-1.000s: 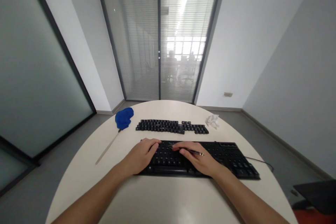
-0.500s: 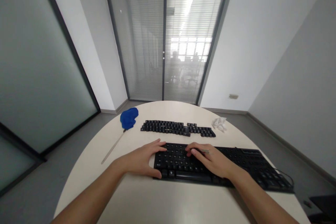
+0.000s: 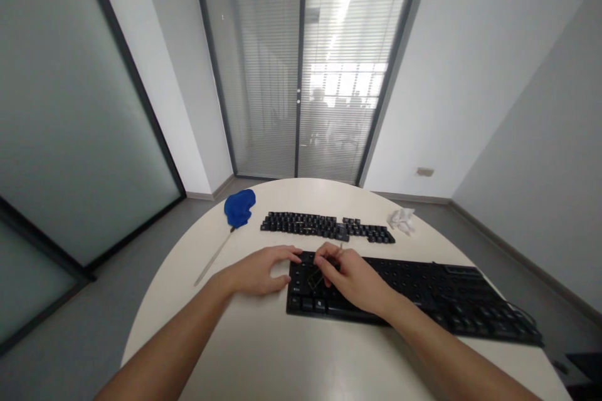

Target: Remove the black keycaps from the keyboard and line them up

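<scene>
A black keyboard (image 3: 418, 285) lies on the table in front of me, with many of its caps off across the upper rows. My left hand (image 3: 261, 269) rests at its left end, fingers apart, index fingertip on the top left corner and thumb at the side edge. Over the left part of the keyboard, my right hand (image 3: 355, 276) is closed in a pinch round a thin wire keycap puller (image 3: 316, 279). The puller's wire loop points down at the keys; its other end pokes out above the hand. Behind the keyboard lie several loose black keycaps (image 3: 301, 223) in rows.
On the round pale table (image 3: 263, 351), a blue cloth (image 3: 239, 207) on a thin stick lies at the back left. Crumpled white tissue (image 3: 401, 220) sits at the back right. The keyboard's cable (image 3: 522, 312) curls at its right end. Glass panels and walls surround the table.
My right hand has shifted left across the keyboard, and the puller's loop now shows below the fingers. My left thumb has moved up from the front corner. The view has turned slightly left.
</scene>
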Available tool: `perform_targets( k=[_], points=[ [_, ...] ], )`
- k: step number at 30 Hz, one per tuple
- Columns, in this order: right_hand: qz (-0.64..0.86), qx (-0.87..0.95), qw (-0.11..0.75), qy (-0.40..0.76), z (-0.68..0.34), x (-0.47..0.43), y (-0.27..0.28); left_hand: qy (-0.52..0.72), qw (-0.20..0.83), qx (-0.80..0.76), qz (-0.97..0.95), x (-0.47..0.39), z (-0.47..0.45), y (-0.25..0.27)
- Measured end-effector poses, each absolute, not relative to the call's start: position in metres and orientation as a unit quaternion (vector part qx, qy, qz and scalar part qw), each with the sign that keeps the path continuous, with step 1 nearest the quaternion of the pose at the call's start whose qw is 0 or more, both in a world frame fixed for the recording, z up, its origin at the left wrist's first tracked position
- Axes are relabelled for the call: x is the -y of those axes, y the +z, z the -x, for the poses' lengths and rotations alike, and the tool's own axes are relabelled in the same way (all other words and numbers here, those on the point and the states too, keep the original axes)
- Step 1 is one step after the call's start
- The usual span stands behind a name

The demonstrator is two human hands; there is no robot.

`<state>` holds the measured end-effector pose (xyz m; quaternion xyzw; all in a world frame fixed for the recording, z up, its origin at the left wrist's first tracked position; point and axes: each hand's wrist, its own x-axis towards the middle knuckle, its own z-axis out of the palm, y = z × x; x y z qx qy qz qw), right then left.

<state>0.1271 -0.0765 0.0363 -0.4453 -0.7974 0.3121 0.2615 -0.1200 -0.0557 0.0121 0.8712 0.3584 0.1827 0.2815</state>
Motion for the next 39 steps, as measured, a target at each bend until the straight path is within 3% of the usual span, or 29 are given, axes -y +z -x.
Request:
perform_targets(
  k=[10, 25, 34, 39],
  points=[
    [0.395, 0.845, 0.223, 0.285, -0.108, 0.065, 0.037, 0.191, 0.244, -0.366, -0.877, 0.047, 0.12, 0.004],
    [0.34, 0.859, 0.274, 0.265, -0.122, 0.064, 0.004, 0.235, 0.234, -0.354, -0.874, 0.048, 0.12, 0.001],
    [0.322, 0.821, 0.274, 0.385, -0.115, 0.065, 0.004, 0.232, 0.252, -0.352, -0.871, 0.044, 0.119, 0.001],
    [0.329, 0.817, 0.265, 0.394, -0.11, 0.064, 0.003, 0.233, 0.256, -0.351, -0.87, 0.041, 0.119, -0.003]
  ],
)
